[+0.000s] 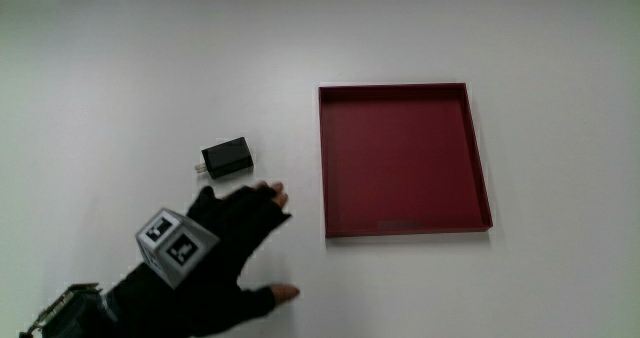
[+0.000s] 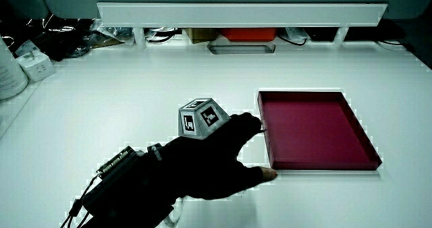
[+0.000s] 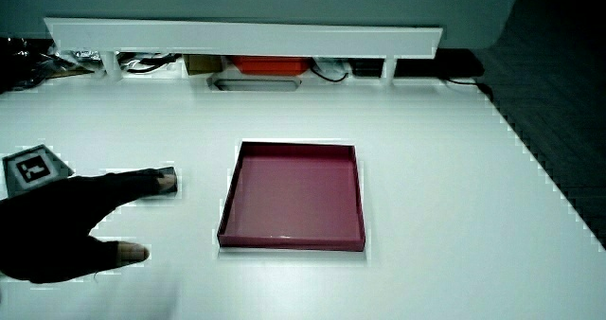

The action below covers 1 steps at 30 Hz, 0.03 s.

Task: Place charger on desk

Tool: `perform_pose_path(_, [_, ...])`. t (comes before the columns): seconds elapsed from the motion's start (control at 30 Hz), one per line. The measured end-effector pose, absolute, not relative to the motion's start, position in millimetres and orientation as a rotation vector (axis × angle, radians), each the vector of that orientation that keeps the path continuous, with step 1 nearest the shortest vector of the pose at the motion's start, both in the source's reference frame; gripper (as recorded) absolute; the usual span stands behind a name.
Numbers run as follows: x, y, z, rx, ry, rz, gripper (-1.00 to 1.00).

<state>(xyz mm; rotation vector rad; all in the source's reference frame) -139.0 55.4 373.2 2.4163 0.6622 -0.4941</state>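
Note:
A small black charger (image 1: 227, 157) lies on the white table (image 1: 120, 78) beside the dark red tray (image 1: 403, 161). The gloved hand (image 1: 222, 243) hovers just nearer to the person than the charger, fingers spread and relaxed, holding nothing. Its fingertips (image 1: 272, 192) end a short way from the charger and do not touch it. The patterned cube (image 1: 176, 247) sits on the back of the hand. In a side view the hand (image 2: 202, 164) hides the charger. In a side view only a corner of the charger (image 3: 169, 182) shows at the fingertips of the hand (image 3: 76, 221).
The dark red tray (image 2: 317, 128) has nothing in it and also shows in a side view as the tray (image 3: 294, 206). A low white partition (image 2: 243, 15) runs along the table's edge farthest from the person, with cables and small items under it.

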Motion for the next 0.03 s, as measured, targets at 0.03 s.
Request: perform_pose_path(0.03, [-135.9, 59.9, 374.4, 2.411, 0.757, -0.513, -1.0])
